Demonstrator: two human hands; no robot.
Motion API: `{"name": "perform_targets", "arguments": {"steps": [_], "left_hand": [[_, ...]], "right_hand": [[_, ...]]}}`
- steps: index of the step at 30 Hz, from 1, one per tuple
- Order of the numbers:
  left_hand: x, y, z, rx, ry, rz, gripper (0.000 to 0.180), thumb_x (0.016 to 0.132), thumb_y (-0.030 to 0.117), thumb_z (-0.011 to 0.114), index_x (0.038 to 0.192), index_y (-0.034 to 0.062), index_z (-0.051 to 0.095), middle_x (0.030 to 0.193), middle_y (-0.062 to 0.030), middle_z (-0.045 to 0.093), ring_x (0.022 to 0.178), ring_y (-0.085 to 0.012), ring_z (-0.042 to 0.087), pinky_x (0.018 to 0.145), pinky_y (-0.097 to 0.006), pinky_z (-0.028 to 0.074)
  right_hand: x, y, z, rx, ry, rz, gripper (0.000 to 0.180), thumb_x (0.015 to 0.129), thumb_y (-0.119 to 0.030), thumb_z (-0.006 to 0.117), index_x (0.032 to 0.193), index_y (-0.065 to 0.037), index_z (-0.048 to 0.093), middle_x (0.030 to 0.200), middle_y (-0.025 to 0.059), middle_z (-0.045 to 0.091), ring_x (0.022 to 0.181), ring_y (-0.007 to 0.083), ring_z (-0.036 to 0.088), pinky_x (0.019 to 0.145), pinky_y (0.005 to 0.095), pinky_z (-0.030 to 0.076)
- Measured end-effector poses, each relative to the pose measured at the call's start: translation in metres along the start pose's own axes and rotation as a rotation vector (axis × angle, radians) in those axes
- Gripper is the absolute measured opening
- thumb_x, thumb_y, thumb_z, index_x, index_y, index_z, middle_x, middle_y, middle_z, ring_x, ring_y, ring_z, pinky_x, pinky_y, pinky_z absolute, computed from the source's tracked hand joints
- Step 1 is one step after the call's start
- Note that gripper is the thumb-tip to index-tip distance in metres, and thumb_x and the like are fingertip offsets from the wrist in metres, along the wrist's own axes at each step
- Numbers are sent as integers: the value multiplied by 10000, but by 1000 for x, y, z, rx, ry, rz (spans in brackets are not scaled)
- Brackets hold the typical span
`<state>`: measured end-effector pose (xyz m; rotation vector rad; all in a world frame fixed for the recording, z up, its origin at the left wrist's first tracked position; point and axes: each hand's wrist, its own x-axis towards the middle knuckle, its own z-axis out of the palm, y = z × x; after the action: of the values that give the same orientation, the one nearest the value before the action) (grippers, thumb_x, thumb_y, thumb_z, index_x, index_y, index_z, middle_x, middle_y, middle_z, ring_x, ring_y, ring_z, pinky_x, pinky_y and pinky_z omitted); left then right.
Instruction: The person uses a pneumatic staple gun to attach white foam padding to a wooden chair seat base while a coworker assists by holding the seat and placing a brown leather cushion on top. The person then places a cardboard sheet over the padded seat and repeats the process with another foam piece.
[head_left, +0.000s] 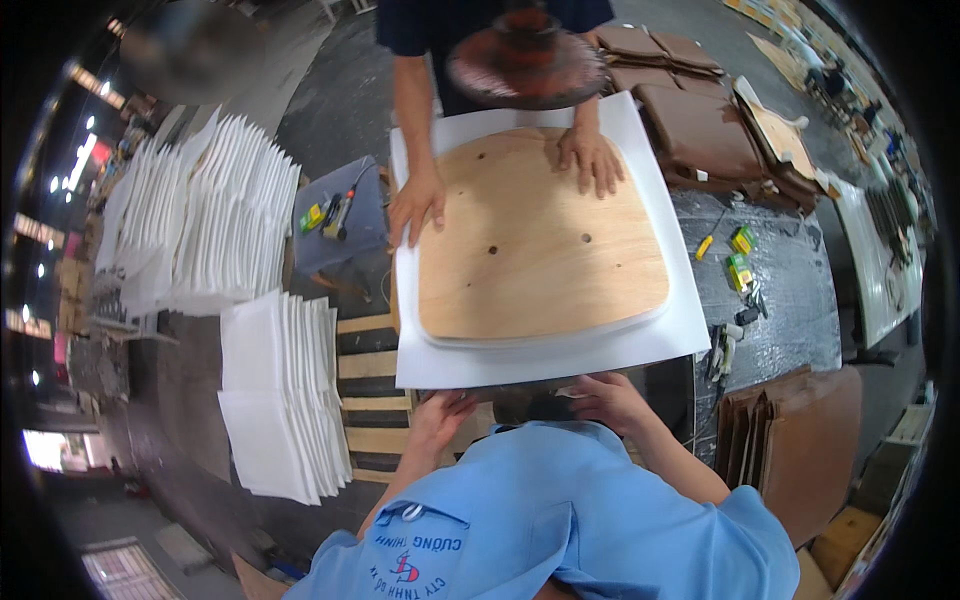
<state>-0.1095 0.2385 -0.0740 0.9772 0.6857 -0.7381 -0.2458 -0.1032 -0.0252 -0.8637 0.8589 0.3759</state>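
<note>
A curved plywood panel (535, 285) with several small holes lies on a white foam sheet (425, 372) in front of me. My left hand (440, 418) is just below the sheet's near edge, its fingers curled together; whatever they may hold is hidden. Close to the same edge, my right hand (608, 400) has its fingers closed, with a small pale bit at their tips that is too small to name. Across from me, a co-worker presses one hand (417, 203) at the panel's left edge and another hand (590, 160) flat on its upper right.
Stacks of white sheets (275, 390) stand at left, near wooden slats (368, 364). A stool (340, 190) carries tools. At right are brown cushions (690, 130), yellow-green boxes (740, 272) on a dark table (790, 300), and brown covers (800, 430). A round reddish object (530, 70) hangs overhead.
</note>
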Motion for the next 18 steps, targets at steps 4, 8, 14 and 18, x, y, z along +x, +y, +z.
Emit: {"name": "perform_targets", "arguments": {"steps": [4, 8, 14, 18], "left_hand": [[24, -11, 51, -106, -152, 22, 339, 1093, 248, 652, 1356, 34, 659, 1190, -178, 735, 1083, -387, 748, 1014, -562, 619], [15, -8, 65, -46, -56, 34, 323, 1096, 289, 641, 1278, 29, 701, 1139, -172, 759, 1027, -347, 766, 950, -563, 641], [10, -18, 84, -24, -153, -29, 319, 1110, 317, 615, 1231, 44, 726, 1080, -140, 783, 983, -312, 781, 847, -522, 663], [15, -16, 89, 201, -149, 114, 297, 1144, 267, 591, 1253, 23, 723, 1068, -136, 795, 877, -283, 790, 725, -424, 657]], "right_hand": [[18, -28, 57, 182, -44, 3, 388, 1144, -328, 619, 1337, 9, 606, 1103, 175, 733, 927, 300, 754, 794, 480, 651], [20, -51, 70, 265, 65, 6, 405, 1162, -394, 578, 1320, -22, 612, 1067, 159, 742, 896, 290, 754, 763, 471, 654], [16, -24, 95, 285, 1, 31, 461, 1135, -466, 623, 1315, -43, 620, 1081, 165, 756, 920, 289, 768, 771, 454, 659], [29, -30, 112, 228, -126, 33, 472, 1113, -480, 659, 1324, -60, 620, 1025, 153, 766, 951, 291, 785, 779, 452, 671]]}}
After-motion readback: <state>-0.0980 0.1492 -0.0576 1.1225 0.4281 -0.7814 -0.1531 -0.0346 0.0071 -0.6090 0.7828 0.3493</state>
